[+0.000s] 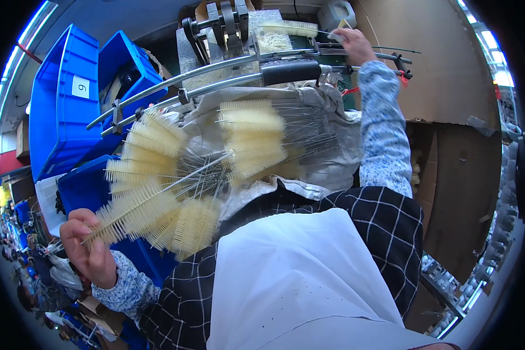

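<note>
My left hand [90, 248] pinches the bristle tip of a pale yellow wire-handled bottle brush [134, 213]. Its twisted wire stem slants up to the right over the pile. My right hand [354, 45] reaches to the far side of a bench machine [230, 29], fingers closed. Beside those fingers lies another bristle brush [289, 28] on the machine; what they grip is too small to make out. Several more brushes [252, 137] are heaped on a grey cloth [207, 111] before me, wire stems crossing in the middle.
Two metal rails [216, 84] with a black sleeve [290, 72] run across above the brushes. Blue bins [76, 111] stand at the left. Brown cardboard [431, 64] walls the right side. A white plastic jug [336, 13] stands at the back. A white apron [297, 274] covers my lap.
</note>
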Available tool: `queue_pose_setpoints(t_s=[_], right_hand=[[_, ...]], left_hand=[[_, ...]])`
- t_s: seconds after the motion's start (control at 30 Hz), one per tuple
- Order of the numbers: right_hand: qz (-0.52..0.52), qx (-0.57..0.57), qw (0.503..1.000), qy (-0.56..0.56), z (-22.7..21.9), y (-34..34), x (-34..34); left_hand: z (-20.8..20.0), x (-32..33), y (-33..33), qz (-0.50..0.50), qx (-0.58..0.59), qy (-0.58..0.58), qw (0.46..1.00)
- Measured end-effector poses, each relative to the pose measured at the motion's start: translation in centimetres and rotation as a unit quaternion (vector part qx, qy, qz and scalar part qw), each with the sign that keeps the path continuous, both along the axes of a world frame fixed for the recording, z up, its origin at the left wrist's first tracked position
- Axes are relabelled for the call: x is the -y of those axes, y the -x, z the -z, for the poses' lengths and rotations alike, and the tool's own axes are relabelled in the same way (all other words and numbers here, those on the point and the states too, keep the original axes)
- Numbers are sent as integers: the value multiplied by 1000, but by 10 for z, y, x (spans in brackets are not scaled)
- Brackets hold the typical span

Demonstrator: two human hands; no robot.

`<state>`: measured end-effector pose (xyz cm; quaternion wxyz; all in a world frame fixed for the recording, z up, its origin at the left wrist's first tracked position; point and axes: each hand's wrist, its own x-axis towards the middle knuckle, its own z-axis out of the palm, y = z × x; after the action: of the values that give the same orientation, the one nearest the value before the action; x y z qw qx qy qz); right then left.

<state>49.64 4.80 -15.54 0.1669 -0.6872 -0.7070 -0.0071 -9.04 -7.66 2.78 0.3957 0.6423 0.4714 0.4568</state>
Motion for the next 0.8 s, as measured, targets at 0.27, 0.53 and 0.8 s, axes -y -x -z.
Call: queue_pose_setpoints(t_s=[0.27,0.53,0.8], right_hand=[[-155,-309,869,354,-98,99,81],[-388,-469,676,416,-111,267,119],[7,89,988,-127,-20,145,5]], left_hand=[[10,-9,-39,197,12,58,979],[34,-6,-94,351,-74,-6,933],[44,30,-26,362,-490,307,731]])
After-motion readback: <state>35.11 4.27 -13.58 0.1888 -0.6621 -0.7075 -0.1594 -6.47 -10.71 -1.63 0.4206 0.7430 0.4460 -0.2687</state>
